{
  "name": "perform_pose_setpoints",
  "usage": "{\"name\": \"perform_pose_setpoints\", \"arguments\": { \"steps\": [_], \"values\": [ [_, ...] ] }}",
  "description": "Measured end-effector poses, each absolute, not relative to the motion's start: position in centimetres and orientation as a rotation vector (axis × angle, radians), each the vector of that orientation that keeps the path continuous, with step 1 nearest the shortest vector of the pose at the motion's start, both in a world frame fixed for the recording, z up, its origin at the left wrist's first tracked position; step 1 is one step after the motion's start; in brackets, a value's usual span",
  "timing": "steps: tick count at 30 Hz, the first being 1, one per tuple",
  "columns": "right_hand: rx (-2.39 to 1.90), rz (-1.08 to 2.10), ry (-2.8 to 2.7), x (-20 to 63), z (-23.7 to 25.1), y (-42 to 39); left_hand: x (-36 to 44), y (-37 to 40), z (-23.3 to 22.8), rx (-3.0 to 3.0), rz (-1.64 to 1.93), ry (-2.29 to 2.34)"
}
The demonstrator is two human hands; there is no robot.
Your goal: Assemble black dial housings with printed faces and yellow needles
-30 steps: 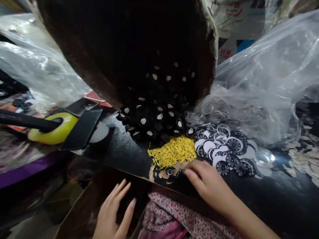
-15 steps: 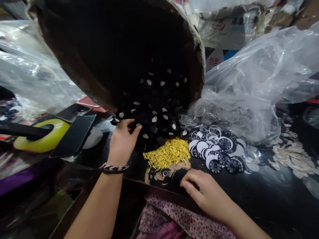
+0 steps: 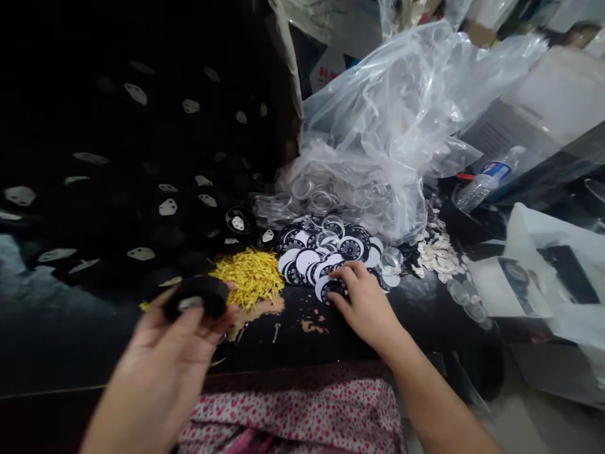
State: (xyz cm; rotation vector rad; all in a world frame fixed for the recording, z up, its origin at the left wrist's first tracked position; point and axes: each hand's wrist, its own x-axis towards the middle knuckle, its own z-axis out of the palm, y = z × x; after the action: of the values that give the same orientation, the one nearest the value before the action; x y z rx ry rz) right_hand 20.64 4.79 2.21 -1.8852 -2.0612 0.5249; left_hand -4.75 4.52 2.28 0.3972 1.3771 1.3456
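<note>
Left hand (image 3: 163, 353) pinches black disc (image 3: 197, 297); right hand (image 3: 363, 302) touches dials (image 3: 331, 255)

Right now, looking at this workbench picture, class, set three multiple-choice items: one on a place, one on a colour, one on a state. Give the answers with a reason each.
1. Where does the right hand rest?
A. on the round printed discs
B. on the water bottle
C. inside the plastic bag

2. What colour is the heap of small sticks?
A. red
B. yellow
C. blue

3. What is the left hand doing?
A. lying flat and empty
B. gripping a black round part
C. pointing at the bag

Answers: 1 A, its fingertips touch the discs. 2 B, the heap beside the discs is bright yellow. 3 B, fingers and thumb close on the dark piece.
</note>
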Motion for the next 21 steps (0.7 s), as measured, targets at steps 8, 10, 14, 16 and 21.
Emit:
{"name": "perform_pose_setpoints", "arguments": {
  "steps": [8,10,14,16,21],
  "values": [
    [-1.853,0.509,-2.155,21.5,2.2,4.7,-1.7,1.0,1.3,0.252,1.173,1.158],
    [-1.828,0.481,-2.139,21.8,1.9,5.0,-1.3,0.7,0.9,0.233,1.133,1.130],
    [-1.882,0.434,-2.061,22.6,1.6,5.6,-0.6,0.1,0.7,0.222,1.130,1.091],
    [-1.948,0.367,-2.033,22.9,1.5,5.8,-0.5,0.0,0.7,0.235,1.134,1.077],
    [-1.884,0.403,-1.905,22.9,1.6,6.4,-0.3,0.1,0.7,0.249,1.126,1.057]
  ]
}}
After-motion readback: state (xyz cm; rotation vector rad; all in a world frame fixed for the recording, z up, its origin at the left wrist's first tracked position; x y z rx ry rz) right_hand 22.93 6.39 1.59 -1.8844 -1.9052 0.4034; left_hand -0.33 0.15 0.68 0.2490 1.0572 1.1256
